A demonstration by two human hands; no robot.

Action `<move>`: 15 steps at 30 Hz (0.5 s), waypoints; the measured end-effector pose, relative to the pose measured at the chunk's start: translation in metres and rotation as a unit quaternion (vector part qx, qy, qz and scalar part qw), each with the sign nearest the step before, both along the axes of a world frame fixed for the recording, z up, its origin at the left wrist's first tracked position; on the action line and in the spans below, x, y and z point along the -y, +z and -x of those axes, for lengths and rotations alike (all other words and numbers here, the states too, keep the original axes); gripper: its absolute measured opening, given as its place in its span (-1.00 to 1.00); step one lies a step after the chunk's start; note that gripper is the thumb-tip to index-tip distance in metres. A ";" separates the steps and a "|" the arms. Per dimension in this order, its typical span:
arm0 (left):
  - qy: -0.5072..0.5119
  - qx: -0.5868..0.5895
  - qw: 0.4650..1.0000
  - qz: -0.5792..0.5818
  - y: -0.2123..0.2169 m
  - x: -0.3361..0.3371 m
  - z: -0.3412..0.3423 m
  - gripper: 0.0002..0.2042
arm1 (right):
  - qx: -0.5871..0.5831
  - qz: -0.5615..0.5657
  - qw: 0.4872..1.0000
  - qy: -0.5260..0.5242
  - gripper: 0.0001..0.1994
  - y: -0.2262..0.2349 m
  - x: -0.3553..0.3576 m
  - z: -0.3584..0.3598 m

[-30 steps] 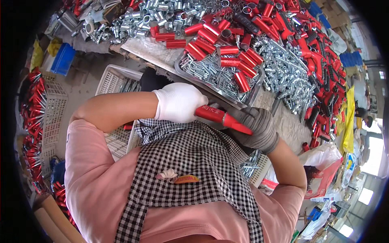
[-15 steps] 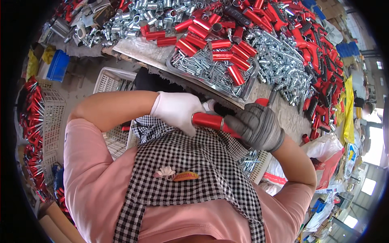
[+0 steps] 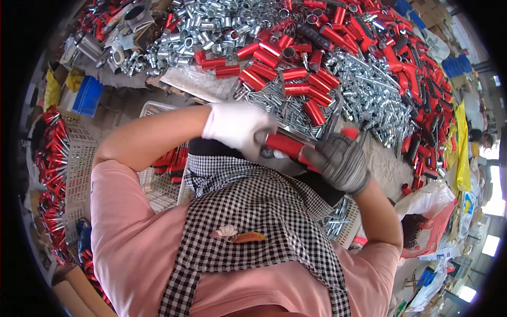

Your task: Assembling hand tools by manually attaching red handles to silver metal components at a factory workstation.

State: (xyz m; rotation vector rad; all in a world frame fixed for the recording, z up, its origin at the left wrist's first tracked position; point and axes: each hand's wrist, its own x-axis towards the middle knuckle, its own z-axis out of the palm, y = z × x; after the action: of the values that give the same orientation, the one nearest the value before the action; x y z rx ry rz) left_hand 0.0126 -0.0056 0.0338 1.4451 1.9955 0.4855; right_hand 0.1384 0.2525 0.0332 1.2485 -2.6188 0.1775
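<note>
A red metal tube (image 3: 284, 143) with a silver ring at its right end spans the gap between my hands, in front of my checked apron. My right hand (image 3: 342, 165), in a grey glove, is wrapped round the part beyond that ring; a red piece (image 3: 349, 132) shows past its knuckles. My left hand (image 3: 240, 128), in a white glove, is closed at the tube's left end, its fingers smeared by motion. Just beyond lies a metal tray (image 3: 332, 122) of bolts with several loose red tubes (image 3: 314, 112) on top.
Silver sleeves (image 3: 203, 31) are heaped at the back of the bench, with bolts (image 3: 369, 90) and red tool bodies (image 3: 401, 68) to the right. A plastic crate (image 3: 158, 107) stands at left, a red-and-white sack (image 3: 430, 211) at right, and crates of red tools (image 3: 55, 174) far left.
Both hands and the red tube have moved slightly away from my body, toward the tray. The left hand has shifted most and is now blurred. The whole view has also swung a little.
</note>
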 end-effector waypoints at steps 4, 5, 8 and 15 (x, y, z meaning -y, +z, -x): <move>0.009 0.379 0.902 0.207 -0.023 0.001 -0.034 -0.72 | -0.066 0.033 0.992 0.105 -0.56 -0.017 0.004 -0.007; -0.059 0.172 0.983 0.025 -0.042 0.010 -0.036 -0.76 | 0.113 0.043 0.992 -0.037 -0.54 -0.010 0.015 -0.015; 0.112 -0.271 0.954 -0.066 -0.025 -0.007 -0.030 -0.62 | 0.495 0.369 0.753 -0.227 -0.50 -0.035 0.015 -0.036; -0.065 0.295 0.951 0.067 -0.041 -0.003 -0.026 -0.71 | 0.171 -0.003 0.983 -0.065 -0.54 -0.001 0.004 -0.014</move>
State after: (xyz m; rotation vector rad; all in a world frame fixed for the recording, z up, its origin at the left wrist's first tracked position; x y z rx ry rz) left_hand 0.0381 -0.0024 -0.0067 1.1626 1.4197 0.6228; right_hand 0.1529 0.2486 0.0319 1.1296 -2.9800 0.3924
